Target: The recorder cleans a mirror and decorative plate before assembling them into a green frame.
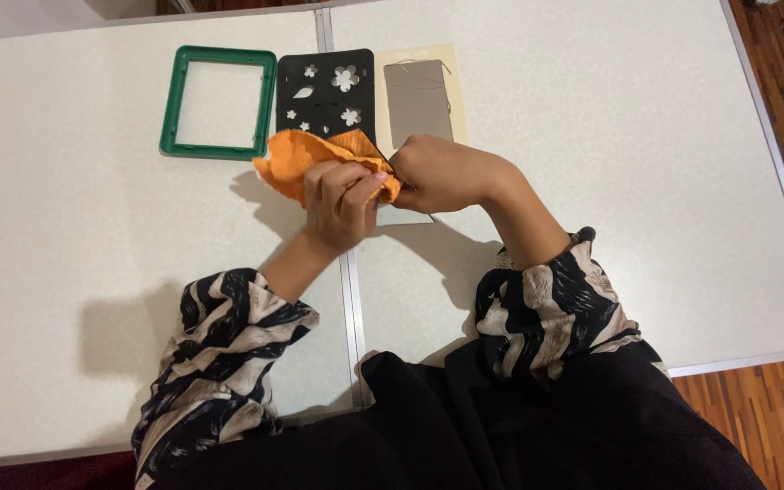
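Orange cloth (306, 159) is bunched in the left hand (342, 204), right hand (437, 172) pinching a clear pane's (406, 216) edge against it, over the tabletop (592, 136)

No packages, labels, signs or screens are showing anywhere in this view.
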